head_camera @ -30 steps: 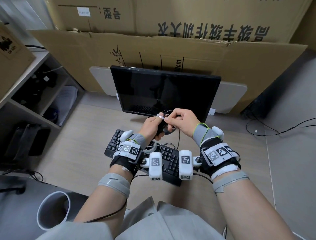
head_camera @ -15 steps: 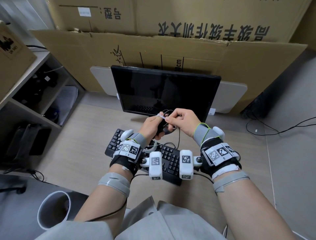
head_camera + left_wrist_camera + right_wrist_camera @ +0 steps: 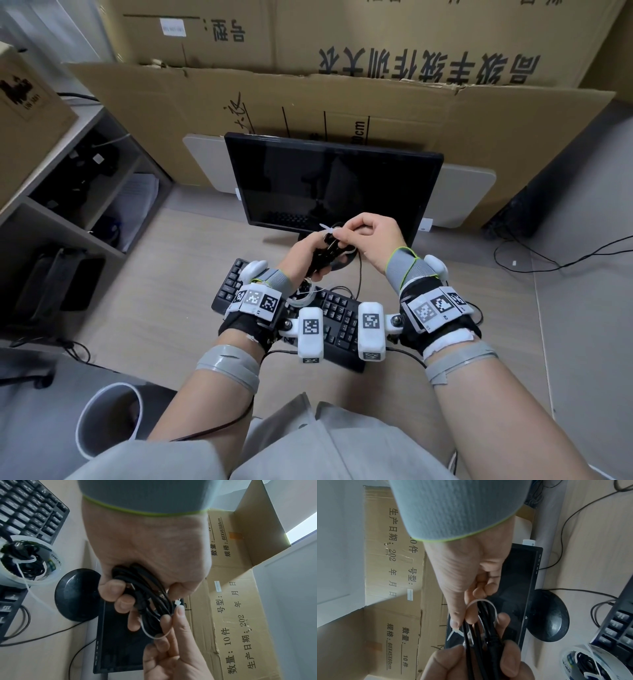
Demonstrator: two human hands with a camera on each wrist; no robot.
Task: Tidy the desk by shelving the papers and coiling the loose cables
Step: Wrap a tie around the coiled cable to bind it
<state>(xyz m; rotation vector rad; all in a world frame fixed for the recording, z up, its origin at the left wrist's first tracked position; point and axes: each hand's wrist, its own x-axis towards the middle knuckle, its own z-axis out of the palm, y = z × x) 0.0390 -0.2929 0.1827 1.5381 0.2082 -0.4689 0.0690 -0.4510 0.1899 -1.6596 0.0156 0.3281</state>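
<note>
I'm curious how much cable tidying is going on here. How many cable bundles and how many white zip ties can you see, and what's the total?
Black cable bundles: 2, one gripped in the left hand, one in the white tub by the keyboard.
White zip ties: 2, one pinched by the right hand, one on the tub's bundle.
Total: 4

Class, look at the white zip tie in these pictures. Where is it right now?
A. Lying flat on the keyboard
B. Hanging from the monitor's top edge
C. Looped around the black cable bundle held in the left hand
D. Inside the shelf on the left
C: the white zip tie loops round the black cable bundle gripped by the left hand, while the right hand pinches its end.
</note>
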